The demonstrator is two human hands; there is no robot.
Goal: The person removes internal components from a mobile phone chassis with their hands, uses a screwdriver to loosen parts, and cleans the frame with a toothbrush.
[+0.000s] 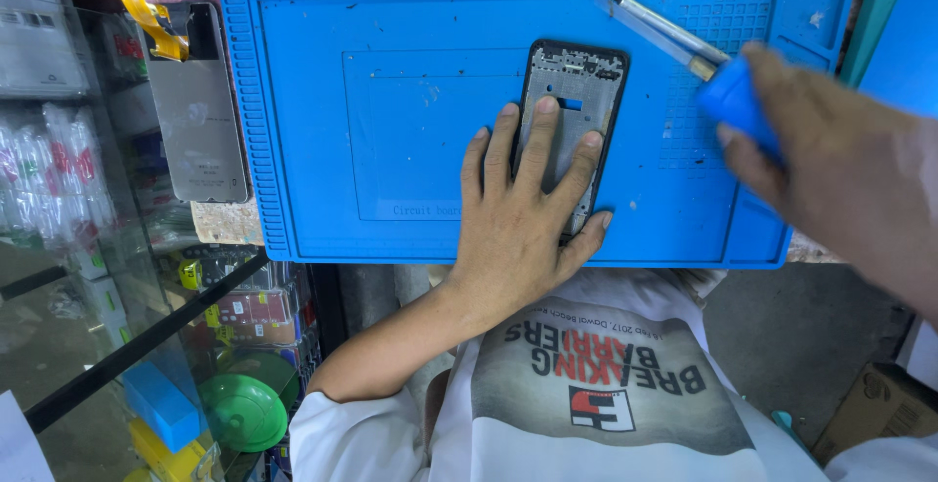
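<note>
Though half-covered, perhaps gutted phone frame (pixel 572 101).

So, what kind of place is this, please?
Most likely a phone repair bench in a small shop. The left hand presses an opened phone frame flat on a blue repair mat, the right hand holds a blue-handled tool, and a glass case of small packaged parts stands beside it.
</note>
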